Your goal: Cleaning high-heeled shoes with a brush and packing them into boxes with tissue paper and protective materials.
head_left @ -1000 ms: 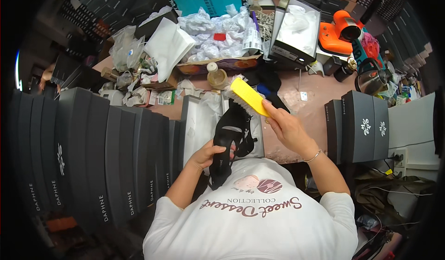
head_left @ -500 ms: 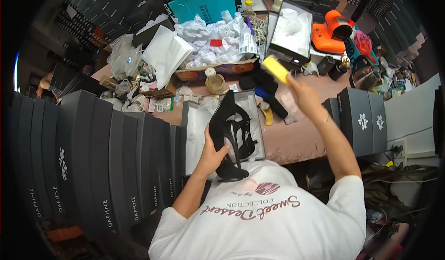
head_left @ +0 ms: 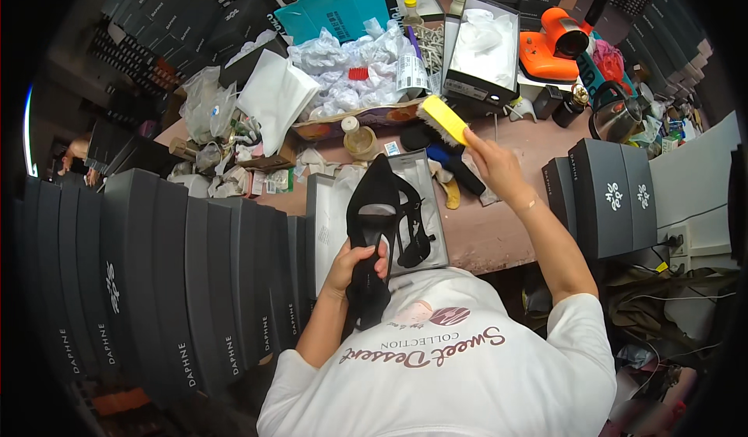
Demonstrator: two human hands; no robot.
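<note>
A black pointed-toe shoe is gripped around its middle by my left hand, toe pointing away from me and the inside facing up. The fingers wrap round it and its heel end lies close to my shirt. Raised over the table, my right hand holds a yellow brush by one end, with pale bristles facing down and left. A second black shoe with straps lies in the open grey shoebox below, partly covered by the held one.
Dark shoeboxes stand stacked at left and at right. Crumpled white paper fills a carton behind. A glue jar, dark cloth, an orange heat-tool stand and a kettle crowd the pink table.
My left hand has turned the shoe so its inside now faces up instead of its side and heel. The brush in my right hand has shifted slightly left and tilted.
</note>
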